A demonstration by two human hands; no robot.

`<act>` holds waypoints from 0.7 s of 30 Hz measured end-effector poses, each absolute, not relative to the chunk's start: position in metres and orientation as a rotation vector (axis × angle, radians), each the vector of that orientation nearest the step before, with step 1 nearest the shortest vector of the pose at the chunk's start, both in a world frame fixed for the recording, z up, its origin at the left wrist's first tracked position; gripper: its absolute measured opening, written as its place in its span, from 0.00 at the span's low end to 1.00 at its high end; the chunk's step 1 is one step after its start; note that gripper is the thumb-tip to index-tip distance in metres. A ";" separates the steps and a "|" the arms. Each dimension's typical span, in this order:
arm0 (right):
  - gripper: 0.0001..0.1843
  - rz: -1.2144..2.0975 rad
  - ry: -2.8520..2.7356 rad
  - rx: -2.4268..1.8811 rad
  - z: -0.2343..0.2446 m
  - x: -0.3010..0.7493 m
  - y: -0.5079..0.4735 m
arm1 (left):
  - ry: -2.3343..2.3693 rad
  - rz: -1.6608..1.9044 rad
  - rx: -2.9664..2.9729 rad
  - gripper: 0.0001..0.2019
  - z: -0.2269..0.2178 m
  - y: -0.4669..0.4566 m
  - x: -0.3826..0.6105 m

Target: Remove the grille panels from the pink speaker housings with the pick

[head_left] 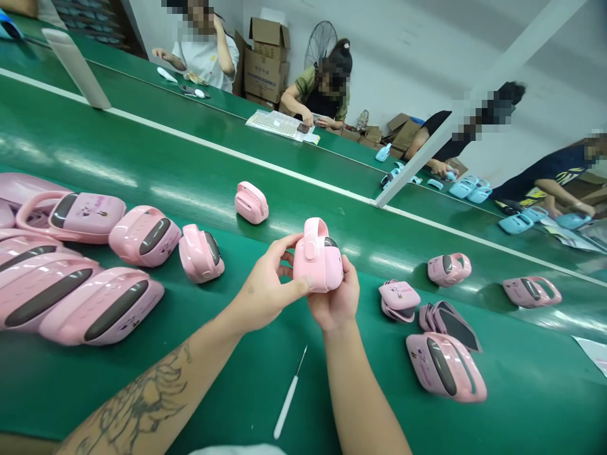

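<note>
A small pink plastic device with a loop handle and a dark window (317,262) is held up between my two hands over the green bench. My left hand (272,281) is closed on its left side, the thumb across the lower front. From below and the right, my right hand (339,297) grips it, its fingers partly hidden behind. On the mat below my hands lies a thin pick with a white handle (287,404). Another pink device (251,203) stands beyond my left hand. At right are flat pink cover pieces (399,297) and a pink device (446,366).
Several pink devices (123,303) crowd the left side. More stand on the green belt (379,253) at right. A pale rail (213,148) and a slanted post (417,158) cross the far side. Across the bench, people handle parts, some light blue (465,186).
</note>
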State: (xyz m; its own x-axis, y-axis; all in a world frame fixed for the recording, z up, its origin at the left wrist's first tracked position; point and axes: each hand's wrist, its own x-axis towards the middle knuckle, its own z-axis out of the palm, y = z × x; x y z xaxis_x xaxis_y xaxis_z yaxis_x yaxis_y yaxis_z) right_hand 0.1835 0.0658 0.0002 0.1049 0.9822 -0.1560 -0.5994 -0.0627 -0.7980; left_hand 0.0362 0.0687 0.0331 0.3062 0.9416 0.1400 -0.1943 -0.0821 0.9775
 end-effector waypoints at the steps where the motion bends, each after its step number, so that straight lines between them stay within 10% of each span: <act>1: 0.34 1.432 -0.565 -0.872 0.001 0.183 0.065 | 0.799 1.130 1.292 0.38 0.033 0.069 0.036; 9: 0.32 1.435 -0.560 -0.874 0.006 0.178 0.066 | 0.845 1.162 1.294 0.40 0.030 0.067 0.040; 15: 0.39 1.431 -0.668 -0.913 -0.002 0.167 0.034 | 1.074 1.283 1.325 0.61 0.020 0.051 0.048; 21: 0.45 0.602 -1.601 -1.357 -0.016 0.222 -0.004 | 0.935 0.858 1.509 0.46 -0.013 0.049 0.010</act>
